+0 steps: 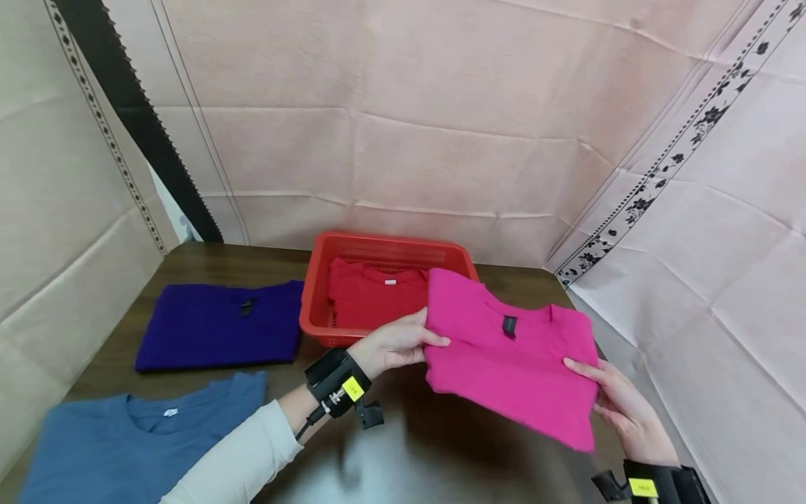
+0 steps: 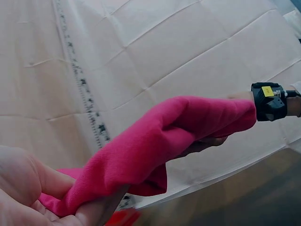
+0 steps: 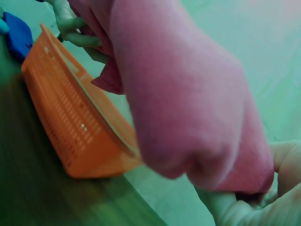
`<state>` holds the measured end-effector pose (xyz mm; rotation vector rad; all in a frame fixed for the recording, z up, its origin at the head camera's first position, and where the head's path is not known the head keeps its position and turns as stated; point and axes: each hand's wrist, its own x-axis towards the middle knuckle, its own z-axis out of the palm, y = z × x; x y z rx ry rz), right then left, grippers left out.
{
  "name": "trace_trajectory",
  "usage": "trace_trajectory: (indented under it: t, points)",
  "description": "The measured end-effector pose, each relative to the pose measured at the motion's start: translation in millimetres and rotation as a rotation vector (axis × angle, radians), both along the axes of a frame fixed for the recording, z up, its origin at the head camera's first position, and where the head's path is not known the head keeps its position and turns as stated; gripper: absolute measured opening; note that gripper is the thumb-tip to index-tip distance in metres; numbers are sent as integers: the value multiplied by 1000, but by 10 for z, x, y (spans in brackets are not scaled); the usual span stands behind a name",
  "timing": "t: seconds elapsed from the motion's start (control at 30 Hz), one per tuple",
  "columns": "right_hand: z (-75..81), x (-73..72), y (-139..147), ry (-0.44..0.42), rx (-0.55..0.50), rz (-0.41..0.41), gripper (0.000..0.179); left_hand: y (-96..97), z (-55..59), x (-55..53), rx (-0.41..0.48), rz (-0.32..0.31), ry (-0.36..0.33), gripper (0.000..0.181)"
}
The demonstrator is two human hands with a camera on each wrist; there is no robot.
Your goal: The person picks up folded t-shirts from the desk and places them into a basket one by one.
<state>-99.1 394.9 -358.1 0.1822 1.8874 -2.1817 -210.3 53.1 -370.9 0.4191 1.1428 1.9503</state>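
Observation:
A folded pink T-shirt (image 1: pixel 513 357) with a dark neck label hangs between both hands, raised above the table. My left hand (image 1: pixel 397 343) pinches its left edge, thumb on top. At the opposite edge my right hand (image 1: pixel 623 409) grips it, thumb over the cloth and fingers beneath. The left wrist view shows the folded shirt (image 2: pixel 141 146) sagging between the hands. In the right wrist view its rounded fold (image 3: pixel 183 94) covers much of the scene. Just behind the left hand stands a red plastic basket (image 1: pixel 321 280), in which a folded red T-shirt (image 1: pixel 371 297) lies.
A folded dark purple shirt (image 1: pixel 220 325) lies on the wooden table (image 1: pixel 352 448) left of the basket. Nearer, a folded blue T-shirt (image 1: pixel 145 441) lies partly under the left sleeve. Pale cloth sheets (image 1: pixel 409 140) hang behind the table and along its sides.

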Motion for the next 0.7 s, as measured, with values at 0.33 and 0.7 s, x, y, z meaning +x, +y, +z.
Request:
trace_trajectory:
  t: [0.33, 0.7]
  points:
    - [197, -667, -432, -75, -126, 48, 12, -424, 130, -324, -51, 164, -54, 63]
    - [267, -1289, -874, -55, -171, 101, 33, -828, 244, -712, -130, 300, -60, 69]
